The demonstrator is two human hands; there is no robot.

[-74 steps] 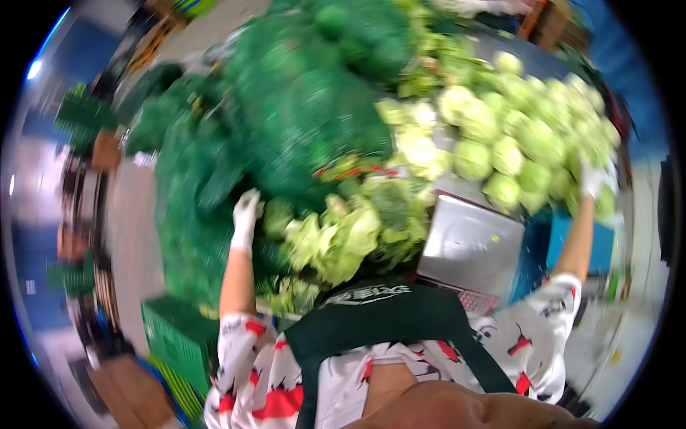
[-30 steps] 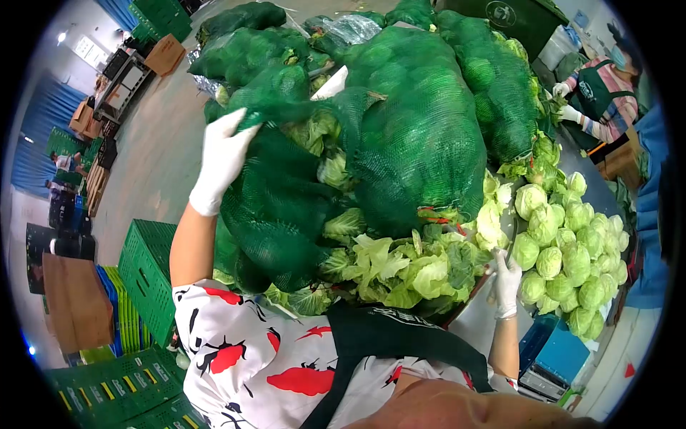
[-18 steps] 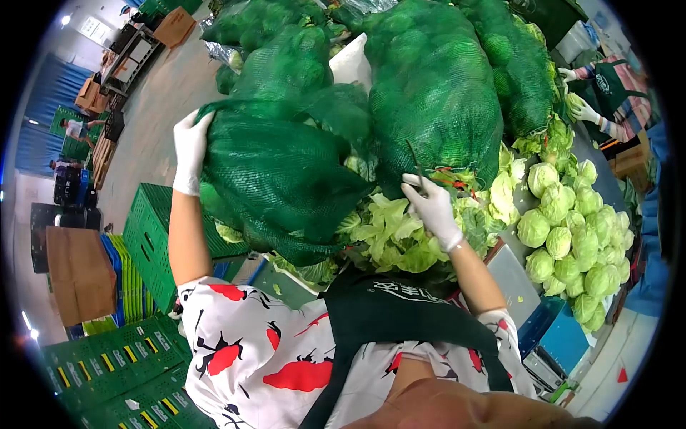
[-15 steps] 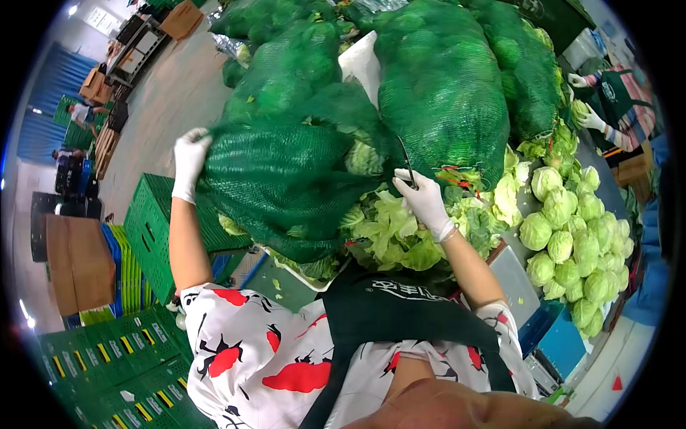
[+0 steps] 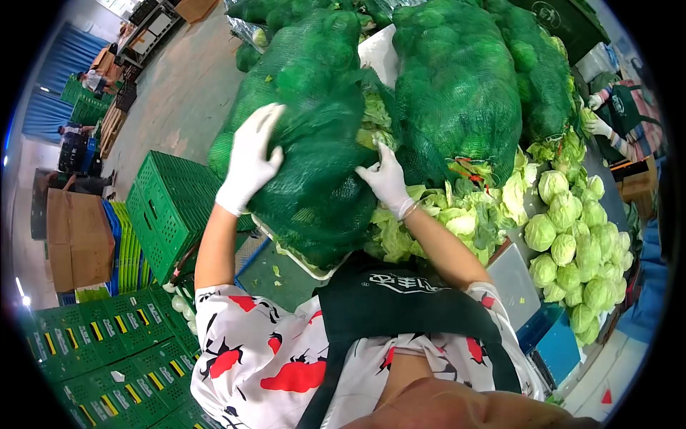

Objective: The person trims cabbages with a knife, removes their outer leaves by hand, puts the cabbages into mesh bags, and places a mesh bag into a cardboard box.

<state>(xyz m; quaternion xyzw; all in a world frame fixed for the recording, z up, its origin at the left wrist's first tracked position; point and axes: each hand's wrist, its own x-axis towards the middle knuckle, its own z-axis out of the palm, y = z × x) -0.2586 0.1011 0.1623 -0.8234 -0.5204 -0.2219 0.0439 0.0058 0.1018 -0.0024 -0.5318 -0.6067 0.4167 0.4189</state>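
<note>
A green mesh bag (image 5: pixel 314 193) filled with leafy heads lies in front of me, its loose netting bunched near the top. My left hand (image 5: pixel 250 161), in a white glove, rests against the bag's left side, fingers stretched and thumb apart. On the other side, my gloved right hand (image 5: pixel 389 180) has bent fingers closed at the netting's edge. Pale green cabbage leaves (image 5: pixel 375 114) show through a gap above that hand. The slim dark tool seen earlier at the right hand is not visible. Below the bag, a white rim (image 5: pixel 311 270) shows.
More full mesh bags (image 5: pixel 457 93) lie behind and to the right. Trimmed cabbages (image 5: pixel 564 247) are piled at right, beside loose leaves (image 5: pixel 457 218). Green crates (image 5: pixel 168 214) stand at left, with cardboard boxes (image 5: pixel 78 239) beyond. A co-worker's gloved hand (image 5: pixel 599 126) is at far right.
My left hand has moved right and inward, from pulling the netting's outer edge to lying against the bag. My right hand has shifted left onto the netting. The bag looks narrower and more bunched.
</note>
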